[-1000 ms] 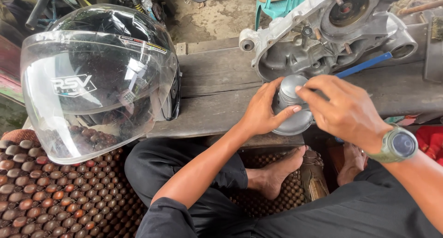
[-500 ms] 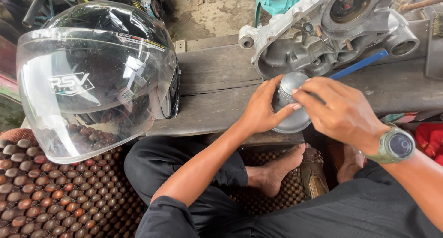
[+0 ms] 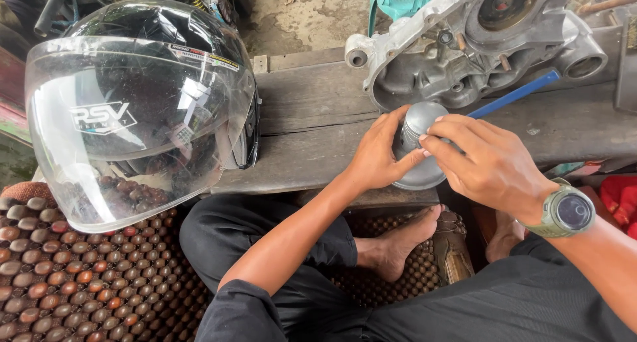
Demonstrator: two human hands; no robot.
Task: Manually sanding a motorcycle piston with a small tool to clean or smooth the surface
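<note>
- Round grey metal part (image 3: 419,146), a domed, flanged piece like a small cover or piston, sits at the near edge of the wooden bench (image 3: 312,126), just in front of the aluminium engine crankcase (image 3: 464,50).
- Left hand (image 3: 379,157) is closed around the part's left side, with the thumb reaching across its front and the fingers curled behind it.
- Right hand (image 3: 488,161) is cupped over the part's right side, its fingertips (image 3: 428,139) pressed on the top; a green wristwatch (image 3: 563,212) is on that wrist.
- Blue-handled tool (image 3: 514,93) runs up and to the right from behind the right hand; whether that hand grips it cannot be told.
- Open-face helmet (image 3: 142,103) with a clear visor rests to the left, partly on the bench, well apart from the hands.
- Wooden-bead mat (image 3: 86,282) lies under the person's crossed legs in dark trousers, a bare foot (image 3: 405,239) below the part.
</note>
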